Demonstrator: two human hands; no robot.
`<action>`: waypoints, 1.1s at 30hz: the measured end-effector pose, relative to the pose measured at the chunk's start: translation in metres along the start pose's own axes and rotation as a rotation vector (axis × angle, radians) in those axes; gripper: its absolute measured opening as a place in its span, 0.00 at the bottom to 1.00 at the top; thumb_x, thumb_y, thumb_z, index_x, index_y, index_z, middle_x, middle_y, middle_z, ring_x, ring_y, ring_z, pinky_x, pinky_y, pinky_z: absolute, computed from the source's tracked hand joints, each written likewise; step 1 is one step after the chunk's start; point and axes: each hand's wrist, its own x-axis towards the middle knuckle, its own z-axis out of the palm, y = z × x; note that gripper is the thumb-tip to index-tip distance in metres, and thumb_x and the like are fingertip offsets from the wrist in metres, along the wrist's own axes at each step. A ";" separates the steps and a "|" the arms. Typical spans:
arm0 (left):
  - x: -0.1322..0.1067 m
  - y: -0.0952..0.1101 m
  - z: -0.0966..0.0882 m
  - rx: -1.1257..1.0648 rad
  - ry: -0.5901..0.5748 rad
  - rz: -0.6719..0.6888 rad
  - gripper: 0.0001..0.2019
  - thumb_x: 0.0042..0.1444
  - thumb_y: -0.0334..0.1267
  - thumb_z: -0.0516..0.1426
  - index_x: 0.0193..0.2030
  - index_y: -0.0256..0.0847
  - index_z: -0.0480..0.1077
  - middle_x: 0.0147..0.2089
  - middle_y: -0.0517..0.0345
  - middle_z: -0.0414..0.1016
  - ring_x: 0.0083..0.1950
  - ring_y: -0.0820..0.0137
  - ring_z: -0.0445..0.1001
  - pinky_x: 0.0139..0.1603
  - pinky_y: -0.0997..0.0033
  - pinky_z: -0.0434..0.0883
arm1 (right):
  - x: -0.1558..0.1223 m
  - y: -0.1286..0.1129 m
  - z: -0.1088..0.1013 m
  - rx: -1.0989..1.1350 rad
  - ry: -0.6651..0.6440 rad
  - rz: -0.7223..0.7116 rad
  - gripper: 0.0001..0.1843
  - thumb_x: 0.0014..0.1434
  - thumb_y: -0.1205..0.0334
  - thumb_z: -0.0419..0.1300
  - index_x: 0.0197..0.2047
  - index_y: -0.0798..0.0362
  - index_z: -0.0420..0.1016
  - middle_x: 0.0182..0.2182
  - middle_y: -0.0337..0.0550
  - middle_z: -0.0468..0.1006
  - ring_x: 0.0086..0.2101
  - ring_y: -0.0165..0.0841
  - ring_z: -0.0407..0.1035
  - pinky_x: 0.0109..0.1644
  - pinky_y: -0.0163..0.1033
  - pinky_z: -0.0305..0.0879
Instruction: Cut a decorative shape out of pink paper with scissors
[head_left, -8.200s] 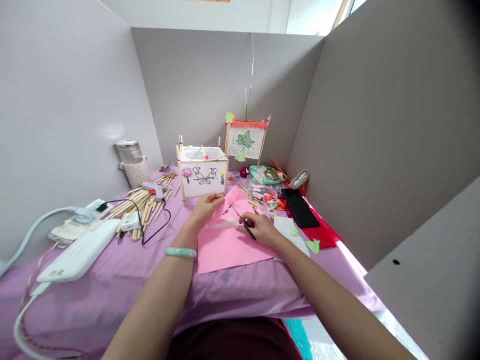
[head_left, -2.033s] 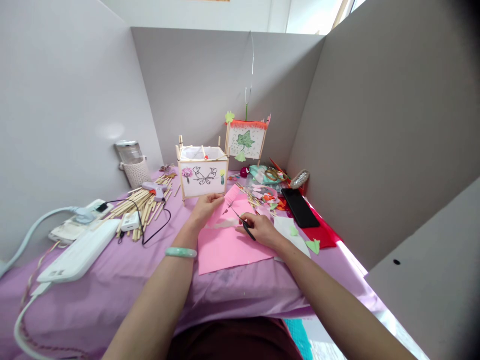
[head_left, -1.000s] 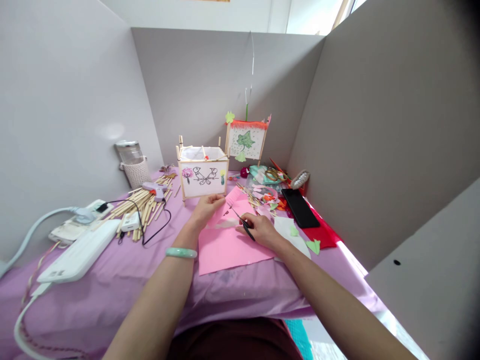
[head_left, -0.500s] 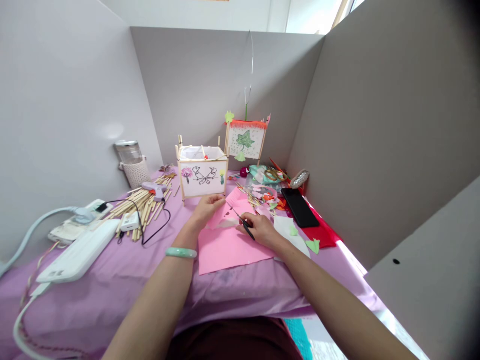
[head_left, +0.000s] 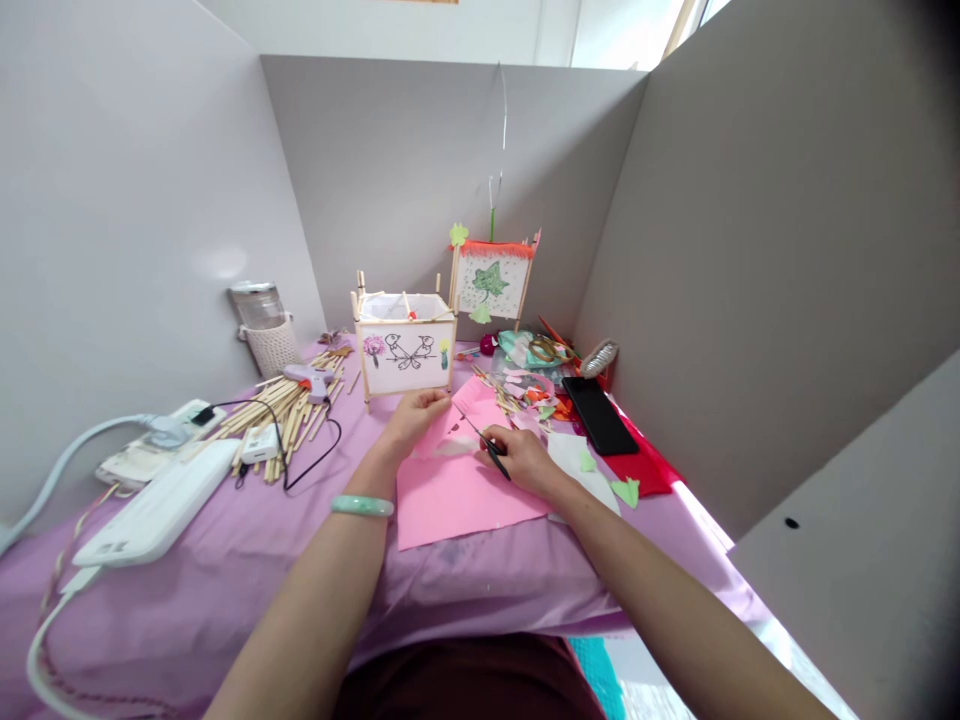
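Between the fingers of my left hand [head_left: 415, 417] is the edge of a pink paper piece [head_left: 435, 432], raised off the table. My right hand [head_left: 523, 458] is closed around the black handles of scissors [head_left: 493, 450]. Their blades point up and left and reach the paper by my left fingertips. Below both hands, a larger pink sheet [head_left: 469, 505] lies flat on the purple cloth. A stick-framed paper lantern [head_left: 409, 350] with two drawn birds stands just behind my left hand.
Left are wooden sticks [head_left: 300, 410], a glue gun [head_left: 311, 380], a white power strip [head_left: 157, 505] and a glass jar [head_left: 262, 325]. Right are a black phone [head_left: 600, 415], white paper [head_left: 581, 470] and colored scraps [head_left: 536, 390]. A leaf-decorated lantern [head_left: 491, 280] hangs behind; grey panels [head_left: 450, 150] enclose the table.
Almost nothing differs. Both hands, the scissors and the pink paper keep nearly the same positions.
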 end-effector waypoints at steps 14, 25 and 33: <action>-0.001 0.008 0.001 -0.088 0.105 -0.017 0.15 0.42 0.46 0.62 0.30 0.36 0.71 0.23 0.57 0.75 0.24 0.71 0.70 0.26 0.73 0.65 | -0.001 0.000 -0.001 0.061 -0.023 0.015 0.13 0.51 0.49 0.61 0.32 0.51 0.73 0.22 0.35 0.70 0.24 0.27 0.60 0.28 0.31 0.52; -0.002 0.007 0.002 -0.093 0.049 -0.025 0.17 0.41 0.48 0.63 0.32 0.35 0.72 0.25 0.57 0.75 0.24 0.71 0.70 0.25 0.74 0.64 | -0.001 -0.002 -0.003 0.040 -0.029 0.013 0.13 0.52 0.49 0.61 0.31 0.51 0.72 0.21 0.35 0.69 0.23 0.27 0.60 0.28 0.31 0.51; -0.004 0.009 0.004 -0.113 0.041 -0.044 0.19 0.40 0.48 0.64 0.33 0.34 0.71 0.26 0.56 0.76 0.24 0.70 0.71 0.26 0.73 0.66 | -0.001 -0.004 -0.003 0.031 -0.037 0.008 0.12 0.53 0.51 0.61 0.31 0.51 0.72 0.21 0.34 0.69 0.23 0.27 0.60 0.28 0.31 0.51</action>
